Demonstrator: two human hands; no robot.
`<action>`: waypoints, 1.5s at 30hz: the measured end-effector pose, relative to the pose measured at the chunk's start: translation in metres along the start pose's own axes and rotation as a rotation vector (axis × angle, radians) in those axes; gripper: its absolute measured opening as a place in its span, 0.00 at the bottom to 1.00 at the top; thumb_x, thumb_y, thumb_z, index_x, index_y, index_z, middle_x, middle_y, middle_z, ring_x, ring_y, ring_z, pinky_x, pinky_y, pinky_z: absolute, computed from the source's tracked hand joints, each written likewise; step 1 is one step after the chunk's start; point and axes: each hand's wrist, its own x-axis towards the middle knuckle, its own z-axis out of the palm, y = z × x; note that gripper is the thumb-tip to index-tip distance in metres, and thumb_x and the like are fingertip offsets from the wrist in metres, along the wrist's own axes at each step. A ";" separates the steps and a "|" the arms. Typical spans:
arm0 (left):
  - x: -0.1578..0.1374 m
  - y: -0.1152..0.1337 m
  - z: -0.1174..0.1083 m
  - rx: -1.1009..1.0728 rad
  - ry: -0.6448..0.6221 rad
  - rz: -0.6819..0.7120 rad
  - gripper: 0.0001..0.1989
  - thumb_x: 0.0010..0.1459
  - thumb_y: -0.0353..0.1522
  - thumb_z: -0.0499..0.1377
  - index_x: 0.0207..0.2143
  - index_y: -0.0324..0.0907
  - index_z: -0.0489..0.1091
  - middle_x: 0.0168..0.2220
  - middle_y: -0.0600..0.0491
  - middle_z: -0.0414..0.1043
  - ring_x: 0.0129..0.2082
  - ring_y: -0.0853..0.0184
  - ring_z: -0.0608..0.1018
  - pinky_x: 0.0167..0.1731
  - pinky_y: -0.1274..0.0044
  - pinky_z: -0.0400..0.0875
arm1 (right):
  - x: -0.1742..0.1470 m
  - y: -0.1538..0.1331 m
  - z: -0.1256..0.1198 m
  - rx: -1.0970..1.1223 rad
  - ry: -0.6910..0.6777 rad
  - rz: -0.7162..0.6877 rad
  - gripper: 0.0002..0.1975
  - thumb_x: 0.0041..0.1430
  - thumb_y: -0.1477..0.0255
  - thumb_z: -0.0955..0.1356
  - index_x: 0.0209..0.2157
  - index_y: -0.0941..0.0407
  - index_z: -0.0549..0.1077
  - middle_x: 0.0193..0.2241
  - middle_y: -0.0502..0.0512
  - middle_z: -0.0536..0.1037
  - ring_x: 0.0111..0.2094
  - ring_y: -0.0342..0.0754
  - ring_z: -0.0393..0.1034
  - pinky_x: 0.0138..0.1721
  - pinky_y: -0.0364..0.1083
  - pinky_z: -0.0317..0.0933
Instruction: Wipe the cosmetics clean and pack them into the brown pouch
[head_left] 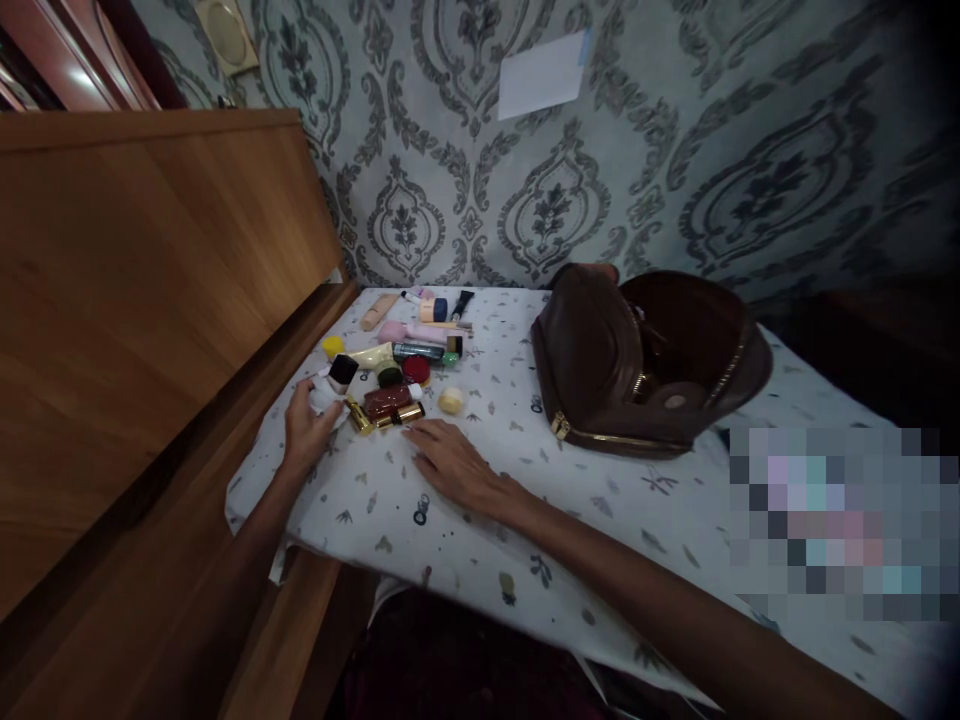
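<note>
Cosmetics (416,352) in small tubes, jars and bottles lie clustered well to the left of the large, open, brown leather-look bag (592,370), on a white cloth with leafy prints (637,500). At the group's end farthest from the bag, I see the left hand (304,432) with a narrow grip, thumb and fingers around a small white container with a square black cap (342,374). Coming toward the bag, a round yellow cap (334,347) is followed by a short shiny gold tube (359,416), a peach-beige tube (379,312), a flat reddish-brown bottle with a white cap (388,401) and a slim gold tube with a dark end (403,415). Next come a round red-lidded jar (416,370) and a little cream-coloured jar (450,401), nearer the bag. The right hand (456,470) rests palm down, left of the bag, its fingertips beside the slim gold tube; I cannot tell whether they grip it. The bag's mouth gapes, edged by a gold zip (724,385).
</note>
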 end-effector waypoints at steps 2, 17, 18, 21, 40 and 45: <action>-0.012 0.006 -0.007 -0.109 0.015 -0.007 0.20 0.54 0.40 0.59 0.47 0.41 0.63 0.40 0.51 0.71 0.38 0.62 0.74 0.38 0.73 0.70 | -0.011 0.006 -0.006 -0.047 0.066 0.067 0.11 0.63 0.78 0.63 0.44 0.59 0.73 0.43 0.62 0.73 0.46 0.55 0.65 0.49 0.53 0.62; -0.035 0.052 -0.003 -0.218 -0.187 0.075 0.16 0.52 0.37 0.61 0.43 0.43 0.65 0.35 0.55 0.71 0.33 0.65 0.73 0.34 0.76 0.67 | -0.010 0.031 -0.026 0.447 0.195 0.275 0.14 0.62 0.68 0.63 0.46 0.58 0.74 0.46 0.62 0.77 0.46 0.53 0.71 0.49 0.55 0.66; -0.039 0.062 0.000 -0.277 -0.230 0.074 0.16 0.52 0.37 0.61 0.43 0.43 0.66 0.35 0.56 0.71 0.32 0.66 0.72 0.33 0.76 0.66 | -0.013 0.026 -0.030 0.564 0.185 0.295 0.16 0.62 0.64 0.64 0.47 0.58 0.73 0.44 0.61 0.77 0.43 0.52 0.72 0.45 0.52 0.67; -0.054 0.092 0.017 -0.412 -0.349 0.106 0.16 0.52 0.35 0.61 0.43 0.42 0.66 0.35 0.55 0.72 0.33 0.66 0.73 0.34 0.77 0.66 | -0.019 0.010 -0.040 0.895 0.193 0.360 0.21 0.59 0.57 0.66 0.47 0.58 0.72 0.42 0.59 0.78 0.40 0.50 0.72 0.36 0.46 0.67; -0.055 0.161 0.075 -0.459 -0.457 0.324 0.12 0.64 0.42 0.52 0.34 0.44 0.59 0.32 0.53 0.64 0.34 0.64 0.69 0.37 0.73 0.62 | -0.056 0.007 -0.047 1.325 0.200 0.725 0.32 0.54 0.40 0.63 0.33 0.57 0.74 0.22 0.51 0.74 0.24 0.44 0.66 0.25 0.42 0.62; -0.046 0.162 0.079 -0.515 -0.487 0.247 0.14 0.63 0.41 0.52 0.27 0.44 0.57 0.22 0.59 0.58 0.25 0.69 0.63 0.28 0.76 0.56 | -0.058 0.007 -0.049 1.381 0.161 0.881 0.30 0.56 0.42 0.63 0.27 0.57 0.72 0.19 0.50 0.71 0.18 0.41 0.61 0.19 0.42 0.62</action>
